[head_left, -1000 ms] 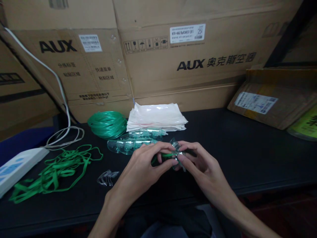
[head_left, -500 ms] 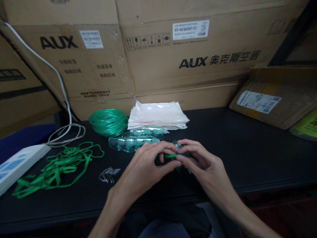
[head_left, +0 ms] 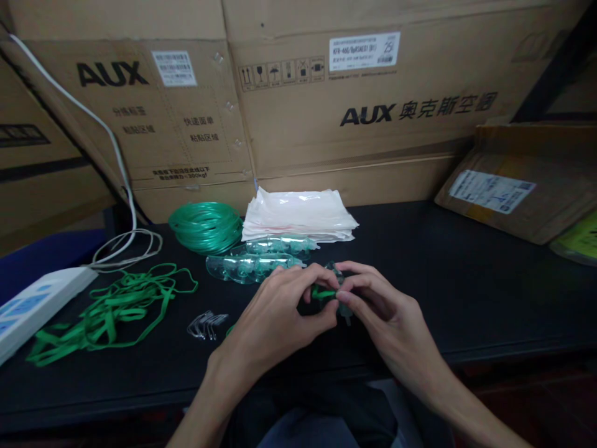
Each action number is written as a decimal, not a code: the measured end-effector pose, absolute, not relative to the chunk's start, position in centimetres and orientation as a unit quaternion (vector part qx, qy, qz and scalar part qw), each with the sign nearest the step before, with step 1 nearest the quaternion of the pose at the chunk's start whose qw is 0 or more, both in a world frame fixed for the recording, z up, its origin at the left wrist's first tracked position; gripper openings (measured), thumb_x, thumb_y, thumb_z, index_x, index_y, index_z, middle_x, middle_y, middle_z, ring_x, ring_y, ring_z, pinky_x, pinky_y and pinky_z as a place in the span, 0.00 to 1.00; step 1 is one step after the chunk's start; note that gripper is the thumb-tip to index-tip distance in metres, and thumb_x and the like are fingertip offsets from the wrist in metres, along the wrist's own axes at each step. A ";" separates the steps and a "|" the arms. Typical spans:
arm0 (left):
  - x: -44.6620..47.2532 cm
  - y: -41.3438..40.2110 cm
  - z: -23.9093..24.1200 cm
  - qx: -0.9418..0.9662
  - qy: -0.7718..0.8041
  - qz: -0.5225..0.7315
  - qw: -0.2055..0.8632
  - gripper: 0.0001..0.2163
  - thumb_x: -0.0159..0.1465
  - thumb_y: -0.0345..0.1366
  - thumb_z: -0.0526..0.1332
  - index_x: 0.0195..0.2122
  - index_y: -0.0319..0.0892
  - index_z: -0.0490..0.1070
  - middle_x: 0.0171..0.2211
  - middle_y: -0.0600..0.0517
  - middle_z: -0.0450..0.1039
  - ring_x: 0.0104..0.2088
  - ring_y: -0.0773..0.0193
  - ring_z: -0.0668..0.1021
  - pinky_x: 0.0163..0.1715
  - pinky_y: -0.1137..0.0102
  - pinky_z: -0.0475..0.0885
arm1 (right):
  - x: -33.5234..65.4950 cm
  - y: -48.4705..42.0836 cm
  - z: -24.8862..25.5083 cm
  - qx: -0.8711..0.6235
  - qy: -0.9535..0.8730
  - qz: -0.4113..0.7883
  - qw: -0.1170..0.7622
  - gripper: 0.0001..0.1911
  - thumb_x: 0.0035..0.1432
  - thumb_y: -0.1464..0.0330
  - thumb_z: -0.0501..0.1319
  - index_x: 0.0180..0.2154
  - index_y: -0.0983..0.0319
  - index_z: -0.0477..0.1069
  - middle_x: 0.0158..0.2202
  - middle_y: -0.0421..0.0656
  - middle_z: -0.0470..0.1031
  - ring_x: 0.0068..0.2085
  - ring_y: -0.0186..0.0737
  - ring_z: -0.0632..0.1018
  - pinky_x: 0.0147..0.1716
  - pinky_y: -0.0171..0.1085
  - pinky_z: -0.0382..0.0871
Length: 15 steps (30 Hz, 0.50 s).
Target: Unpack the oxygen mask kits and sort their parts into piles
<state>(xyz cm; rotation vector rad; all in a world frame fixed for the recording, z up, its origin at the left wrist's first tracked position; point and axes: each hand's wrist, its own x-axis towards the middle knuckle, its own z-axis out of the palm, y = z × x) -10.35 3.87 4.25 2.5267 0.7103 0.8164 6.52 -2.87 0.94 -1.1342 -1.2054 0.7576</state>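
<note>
My left hand [head_left: 284, 308] is closed, its fingertips and thumb pinching a green elastic strap [head_left: 321, 292]. Right beside it, my right hand [head_left: 385, 302] is closed on a clear green-tinted plastic mask [head_left: 345, 309], which the fingers largely hide. The strap runs to the mask where the fingertips of both hands meet. Behind my left hand lie several nested clear green masks [head_left: 252, 269]. A tangle of green elastic straps [head_left: 121, 311] is spread to the left, and small bent metal strips [head_left: 205, 325] lie between it and my left forearm.
A coil of green tubing [head_left: 205, 227] and a stack of white packets [head_left: 298, 214] sit at the back against large cardboard boxes [head_left: 298, 143]. A white power strip [head_left: 41, 308] with a cable is at the left. A taped carton [head_left: 517, 186] leans at the right.
My hands have shifted slightly, and the mask's lower end now shows below my right fingertips. The view has tilted a little, moving the background slightly up and right.
</note>
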 end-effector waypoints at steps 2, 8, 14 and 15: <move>-10.4 3.9 4.3 0.899 0.257 0.296 0.194 0.10 0.62 0.29 0.65 0.43 0.48 0.70 0.36 0.61 0.75 0.33 0.68 0.73 0.41 0.69 0.63 | 6.5 -2.9 0.9 -0.493 -0.526 0.325 0.612 0.07 0.61 0.61 0.66 0.34 0.57 0.76 0.55 0.47 0.73 0.58 0.50 0.74 0.48 0.40 0.74; -10.6 4.1 4.5 0.885 0.274 0.316 0.202 0.09 0.62 0.30 0.65 0.43 0.47 0.70 0.36 0.61 0.75 0.32 0.68 0.73 0.39 0.71 0.64 | 6.7 -3.0 0.8 -0.507 -0.512 0.294 0.628 0.10 0.63 0.60 0.64 0.33 0.58 0.73 0.54 0.47 0.74 0.55 0.50 0.77 0.52 0.44 0.73; -10.9 4.2 4.8 0.872 0.300 0.335 0.196 0.07 0.62 0.30 0.64 0.41 0.46 0.70 0.34 0.60 0.73 0.31 0.69 0.72 0.37 0.72 0.65 | 6.7 -3.0 0.7 -0.471 -0.442 0.325 0.690 0.09 0.64 0.60 0.64 0.36 0.58 0.69 0.55 0.45 0.72 0.50 0.48 0.81 0.42 0.42 0.82; -10.9 4.2 4.9 0.868 0.305 0.340 0.194 0.07 0.62 0.29 0.64 0.40 0.45 0.70 0.34 0.60 0.73 0.31 0.69 0.72 0.37 0.72 0.65 | 6.7 -3.0 0.6 -0.466 -0.434 0.325 0.699 0.09 0.64 0.60 0.64 0.37 0.57 0.69 0.55 0.45 0.72 0.51 0.48 0.81 0.42 0.42 0.82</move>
